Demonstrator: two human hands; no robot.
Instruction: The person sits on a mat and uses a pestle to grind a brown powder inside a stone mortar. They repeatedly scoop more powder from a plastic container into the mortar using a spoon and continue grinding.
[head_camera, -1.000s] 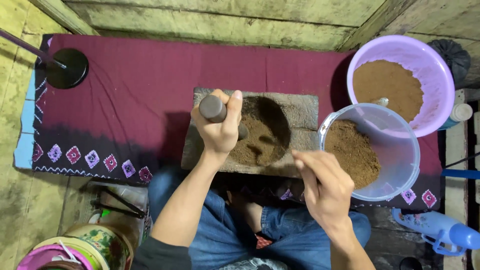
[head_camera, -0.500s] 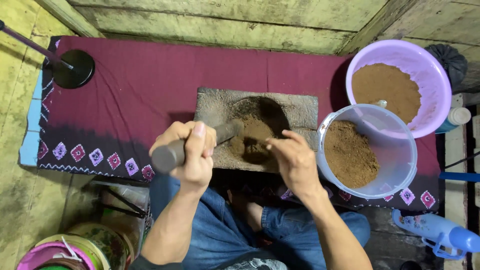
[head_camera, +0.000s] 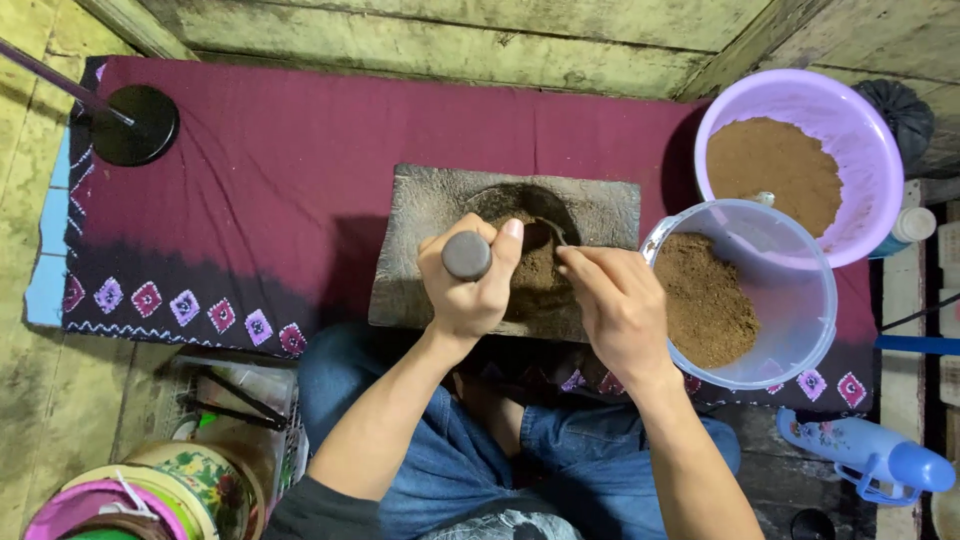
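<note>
At the far left a black round stand base (head_camera: 133, 124) sits on the maroon cloth (head_camera: 280, 170), and painted tins (head_camera: 150, 490) crowd the lower corner. In the middle lies a grey stone slab (head_camera: 420, 250) with a hollow holding brown powder (head_camera: 535, 275). The left hand (head_camera: 468, 285) is closed in a fist round a dark pestle (head_camera: 466, 256), held upright over the hollow (its lower end is hidden). Just beside it the right hand (head_camera: 618, 305) pinches a thin metal spoon (head_camera: 550, 232), fingers curled, its tip over the powder. Further right stands a clear tub (head_camera: 800, 300) of brown powder, touching a lilac basin (head_camera: 870, 150) with more. A blue bottle (head_camera: 870, 455) lies at the lower right.
</note>
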